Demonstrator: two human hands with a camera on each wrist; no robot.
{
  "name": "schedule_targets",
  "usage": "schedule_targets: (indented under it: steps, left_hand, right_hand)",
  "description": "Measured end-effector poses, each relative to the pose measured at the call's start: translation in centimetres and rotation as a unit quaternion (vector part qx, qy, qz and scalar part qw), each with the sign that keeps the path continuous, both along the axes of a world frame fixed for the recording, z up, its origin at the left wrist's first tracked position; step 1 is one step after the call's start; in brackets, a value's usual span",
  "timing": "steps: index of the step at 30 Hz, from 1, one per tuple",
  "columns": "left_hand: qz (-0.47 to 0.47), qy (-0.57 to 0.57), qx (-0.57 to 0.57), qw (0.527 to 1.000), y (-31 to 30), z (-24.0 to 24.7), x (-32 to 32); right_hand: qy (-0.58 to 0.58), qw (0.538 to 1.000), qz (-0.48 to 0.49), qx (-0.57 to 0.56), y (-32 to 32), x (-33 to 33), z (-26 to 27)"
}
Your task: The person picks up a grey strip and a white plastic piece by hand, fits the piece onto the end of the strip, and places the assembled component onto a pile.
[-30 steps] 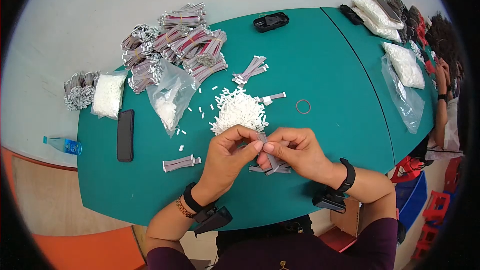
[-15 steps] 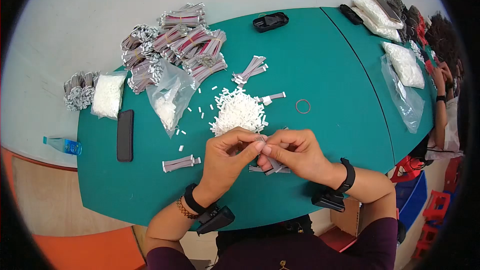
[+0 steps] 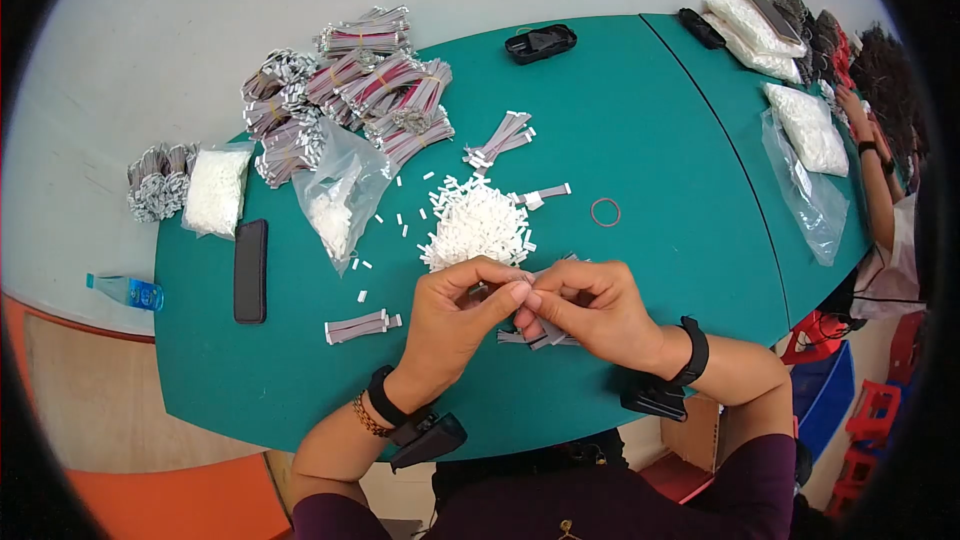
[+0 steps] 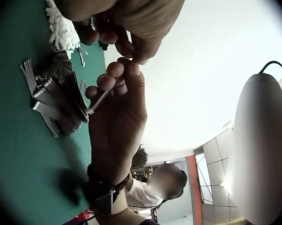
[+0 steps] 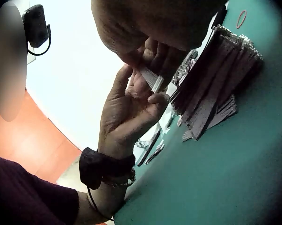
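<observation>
Both hands meet fingertip to fingertip just below a heap of small white pieces. The left hand and the right hand pinch one short grey ribbon cable between thumbs and fingers. In the right wrist view that cable shows a white connector at its end, beside the left hand's fingers. Under and behind the right hand lies a pile of grey ribbon cables, seen larger in the left wrist view as a fanned pile. The fingers hide most of the held cable in the head view.
Bundled cables are stacked at the back left, near an open clear bag. A black phone, a small cable group, a red rubber band and a black case lie on the green table. Another person's arm shows at right.
The held cable, visible above the fingertips earlier, is now mostly covered by them. Both hands have barely shifted. At right, the other person's arm has reached further up the table.
</observation>
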State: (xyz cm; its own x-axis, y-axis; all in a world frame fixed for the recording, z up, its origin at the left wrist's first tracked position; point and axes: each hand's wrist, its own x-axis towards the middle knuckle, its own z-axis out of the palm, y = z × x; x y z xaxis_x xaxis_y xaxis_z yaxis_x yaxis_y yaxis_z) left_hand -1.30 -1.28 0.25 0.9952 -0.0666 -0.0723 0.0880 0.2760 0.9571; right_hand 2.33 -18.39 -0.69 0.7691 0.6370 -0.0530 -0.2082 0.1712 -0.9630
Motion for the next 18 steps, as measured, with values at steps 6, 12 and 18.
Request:
schedule_targets:
  steps: [6, 12, 18]
  left_hand:
    - [0.011, 0.044, -0.045, 0.998, -0.02, -0.24, -0.04]
    - [0.015, 0.035, -0.038, 0.999, -0.04, -0.29, -0.1]
    - [-0.001, 0.008, 0.002, 1.0, 0.27, -0.29, 0.01]
  right_hand:
    - [0.018, 1.0, 0.006, 0.019, 0.0, -0.01, -0.05]
    - [0.038, 0.999, 0.008, 0.031, 0.01, 0.09, -0.02]
    - [0.021, 0.999, 0.016, 0.017, -0.04, 0.14, -0.03]
